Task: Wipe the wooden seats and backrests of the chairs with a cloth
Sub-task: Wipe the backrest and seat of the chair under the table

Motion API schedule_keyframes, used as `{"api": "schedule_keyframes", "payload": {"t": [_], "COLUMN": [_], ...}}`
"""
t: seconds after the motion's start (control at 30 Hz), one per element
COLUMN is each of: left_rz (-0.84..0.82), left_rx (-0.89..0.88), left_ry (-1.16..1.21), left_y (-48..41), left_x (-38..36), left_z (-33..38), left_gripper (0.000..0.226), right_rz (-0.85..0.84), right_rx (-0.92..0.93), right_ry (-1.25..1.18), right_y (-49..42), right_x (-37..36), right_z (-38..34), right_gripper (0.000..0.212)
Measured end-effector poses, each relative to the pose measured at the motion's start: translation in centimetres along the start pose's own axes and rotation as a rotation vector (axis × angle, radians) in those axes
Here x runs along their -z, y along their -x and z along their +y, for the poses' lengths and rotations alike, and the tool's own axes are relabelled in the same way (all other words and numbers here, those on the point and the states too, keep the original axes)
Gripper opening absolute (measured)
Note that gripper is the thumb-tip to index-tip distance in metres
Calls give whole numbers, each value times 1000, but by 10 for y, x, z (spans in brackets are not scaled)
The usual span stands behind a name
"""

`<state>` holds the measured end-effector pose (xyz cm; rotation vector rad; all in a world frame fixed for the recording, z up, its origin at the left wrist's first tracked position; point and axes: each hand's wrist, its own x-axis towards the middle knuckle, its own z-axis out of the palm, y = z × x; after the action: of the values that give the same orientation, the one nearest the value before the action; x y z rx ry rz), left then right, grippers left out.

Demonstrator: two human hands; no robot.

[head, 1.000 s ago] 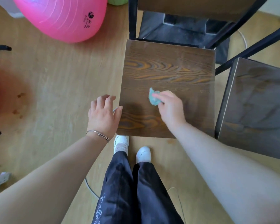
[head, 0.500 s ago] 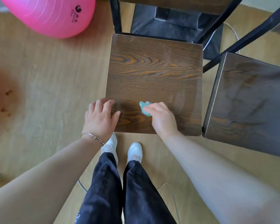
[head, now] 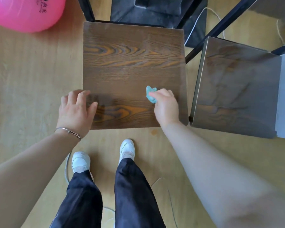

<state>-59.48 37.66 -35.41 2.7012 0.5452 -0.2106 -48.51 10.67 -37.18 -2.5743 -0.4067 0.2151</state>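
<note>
Light wooden flooring [head: 31,79] surrounds the work area; the landmark is the dark wooden seat [head: 132,68] of the near chair, directly ahead of the person's white shoes [head: 127,149].

1. Change. Over the last second the right hand [head: 166,107] has carried the cloth [head: 150,94] from left of the seat's centre, along the front strip, to the front-right part of the seat. The left hand [head: 76,111] has shifted from just off the seat's left edge onto its front-left corner.

2. Hand state. The right hand is curled round the bunched turquoise cloth and presses it against the seat. The left hand lies with fingers spread and relaxed, thumb on the wood, holding nothing; a bracelet [head: 67,130] sits on that wrist.

3. Meaning for the task. The front strip of the seat appears covered by this pass. The rear half may need further strokes. The backrest of this chair is out of view and is judged not yet wiped.

4. Second seat [head: 234,89]. It stands just right of the landmark seat, nearly touching at the front corner. No hand or cloth is on it.

5. Containers. None is visible, so no bucket or bottle can be reported.

6. Other items. A pink ball [head: 23,12] lies on the floor left of and behind the seat. A dark mat [head: 155,9] lies behind it.
</note>
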Motion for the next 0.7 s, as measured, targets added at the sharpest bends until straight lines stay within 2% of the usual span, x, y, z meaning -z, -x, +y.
{"api": "schedule_keyframes", "payload": {"t": [0.07,0.17,0.2,0.27,0.37,0.5,0.57,0.7], "left_rz": [-34,-81,-79,-66,-72,-98,-106,-138], "left_rx": [-29,-57,-53,-45,-54,-80,-83,-119], "left_ry": [-21,-47,-47,-42,-43,-48,-48,-68], "left_y": [4,13,16,22,27,30,32,35], "left_x": [-1,2,4,7,8,5,3,6], "left_z": [0,-1,-2,-5,-11,-17,-16,-12], "left_gripper": [57,55,52,44,45,57,58,60], "right_rz": [-85,-316,-342,-227,120,191,184,91], "right_rx": [101,121,119,45,-174,-393,-332,-54], "right_ry": [-46,-104,-129,-159,-78,4,-5,-88], "right_y": [30,53,54,46,40,54,62,76], "right_x": [-21,-35,-33,-16,18,21,1,-40], "right_z": [-30,-58,-57,-37,17,42,20,-43], "right_gripper": [43,40,39,47,53,56,56,51]}}
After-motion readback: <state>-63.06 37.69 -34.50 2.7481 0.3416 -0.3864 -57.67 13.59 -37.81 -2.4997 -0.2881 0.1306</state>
